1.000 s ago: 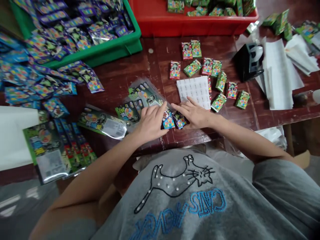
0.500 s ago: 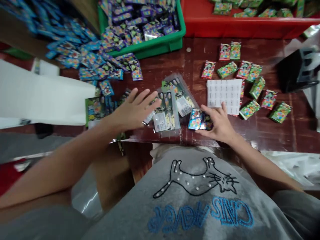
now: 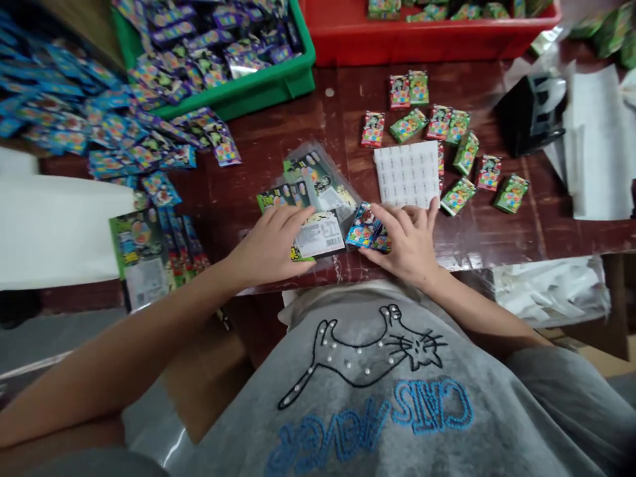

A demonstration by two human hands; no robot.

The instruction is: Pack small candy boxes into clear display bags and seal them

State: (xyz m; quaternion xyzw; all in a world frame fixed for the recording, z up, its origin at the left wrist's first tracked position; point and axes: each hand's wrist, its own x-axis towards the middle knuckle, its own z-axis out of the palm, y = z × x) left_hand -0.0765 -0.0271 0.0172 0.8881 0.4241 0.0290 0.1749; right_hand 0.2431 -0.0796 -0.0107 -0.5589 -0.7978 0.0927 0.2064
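I saw the left hand (image 3: 271,246) clamped on a barcoded card (image 3: 322,233), the right hand (image 3: 411,244) around two small packets (image 3: 362,226).

2 hands (image 3: 268,244) | 1 label sheet (image 3: 407,173) | 6 green boxes (image 3: 511,193) mid-table | 5+ red boxes (image 3: 372,128) | 2 bins (image 3: 268,96)

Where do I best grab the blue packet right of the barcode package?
Probably pinch the blue packet by its far and near ends, coming from above. Both ends show largely uncovered, while the barcode package sits close on its left and the dark purple packet crowds its right.
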